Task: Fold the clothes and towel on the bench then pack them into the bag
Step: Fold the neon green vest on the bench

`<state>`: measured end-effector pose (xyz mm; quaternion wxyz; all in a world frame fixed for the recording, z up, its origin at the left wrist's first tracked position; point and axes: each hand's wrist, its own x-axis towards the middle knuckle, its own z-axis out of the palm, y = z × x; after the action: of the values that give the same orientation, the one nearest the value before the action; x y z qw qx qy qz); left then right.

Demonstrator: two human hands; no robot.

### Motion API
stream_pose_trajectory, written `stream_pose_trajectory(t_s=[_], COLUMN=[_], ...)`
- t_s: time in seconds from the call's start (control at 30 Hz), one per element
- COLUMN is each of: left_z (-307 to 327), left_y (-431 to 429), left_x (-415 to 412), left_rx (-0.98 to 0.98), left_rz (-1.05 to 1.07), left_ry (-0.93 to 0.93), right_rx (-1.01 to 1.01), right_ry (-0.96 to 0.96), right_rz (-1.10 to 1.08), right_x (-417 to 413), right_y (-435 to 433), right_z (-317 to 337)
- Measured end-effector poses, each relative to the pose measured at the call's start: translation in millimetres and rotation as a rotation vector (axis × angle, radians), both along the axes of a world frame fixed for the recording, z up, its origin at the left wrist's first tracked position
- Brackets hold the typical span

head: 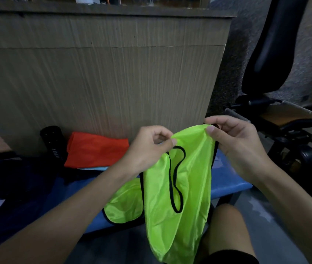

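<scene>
Nearest the lens: the lower end of the green vest (pixel 178 197) is hanging in front of the knee (pixel 225 225), off the front edge of the blue bench (pixel 227 180). One lobe of the vest is lying on the seat, just left of the hanging part.

Left hand (pixel 147 147): I am seeing thumb and forefinger pinching the vest's top edge, other fingers curled. Right hand (pixel 235 141): it is grasping the same top edge further right, thumb pressing on the cloth. The vest is stretching between the two hands and drooping below them; both hands are above the bench, apart from it.

An orange cloth (pixel 96 149) is lying folded at the back of the bench, well left of the left hand, against the wood panel (pixel 103 73). A black cylinder (pixel 53 141) is standing just beside it. Dark blue fabric (pixel 14 187) is lying far left; I cannot tell what it is.
</scene>
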<state>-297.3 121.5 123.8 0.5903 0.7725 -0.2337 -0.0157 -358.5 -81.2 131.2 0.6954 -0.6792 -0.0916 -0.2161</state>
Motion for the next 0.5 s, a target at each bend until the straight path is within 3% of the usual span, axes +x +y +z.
stream_pose_trajectory(t_s=[0.23,0.37,0.5], left_z=[23,30,33], left_y=[7,10,16], left_x=[4,5,1], left_rx=[0.004,0.028,0.119], left_rz=[-0.056,-0.111,-0.194], left_ry=[-0.081,-0.101,-0.072], right_rx=[-0.320,-0.495,-0.434], right_ry=[0.132,0.039,-0.020], right_rz=[0.019,0.007,-0.030], right_x=[1,3,5], right_y=[-7,-3,3], right_z=[-3,0,5])
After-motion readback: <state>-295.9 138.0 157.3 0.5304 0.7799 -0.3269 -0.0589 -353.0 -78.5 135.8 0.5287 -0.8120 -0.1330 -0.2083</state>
